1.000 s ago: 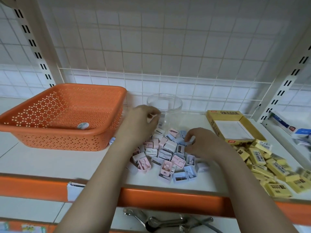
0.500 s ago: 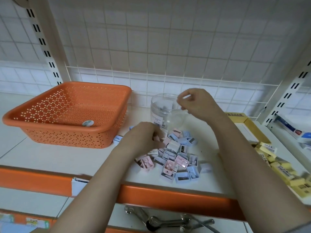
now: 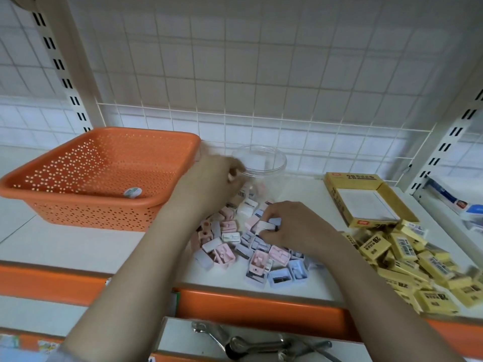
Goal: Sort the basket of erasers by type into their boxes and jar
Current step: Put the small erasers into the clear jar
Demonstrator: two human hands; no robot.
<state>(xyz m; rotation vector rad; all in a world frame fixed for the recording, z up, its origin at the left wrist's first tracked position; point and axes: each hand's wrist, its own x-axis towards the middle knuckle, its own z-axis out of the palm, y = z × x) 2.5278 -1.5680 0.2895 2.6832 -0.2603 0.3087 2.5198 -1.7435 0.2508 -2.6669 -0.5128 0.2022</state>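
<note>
A heap of small pastel erasers (image 3: pixel 251 246), pink, blue and white, lies on the white shelf. Behind it stands a clear jar (image 3: pixel 264 165) with a few pieces inside. My left hand (image 3: pixel 211 181) is raised at the jar's left rim, fingers curled; it seems to pinch a small eraser, blurred. My right hand (image 3: pixel 290 226) is down on the heap and pinches a white eraser (image 3: pixel 266 226). An open yellow box (image 3: pixel 366 202) sits at the right, with a pile of yellow 2B erasers (image 3: pixel 407 259) in front of it. The orange basket (image 3: pixel 99 184) stands at the left.
The shelf has an orange front edge (image 3: pixel 248 304). A wire grid backs the shelf and slotted uprights flank it. Blue and white packs (image 3: pixel 462 205) lie at the far right. Metal wrenches (image 3: pixel 251 340) rest on the lower shelf. A round sticker lies in the basket.
My right hand came down from the jar mouth to the heap and took hold of a white eraser. My left hand rose from the heap to the jar's rim.
</note>
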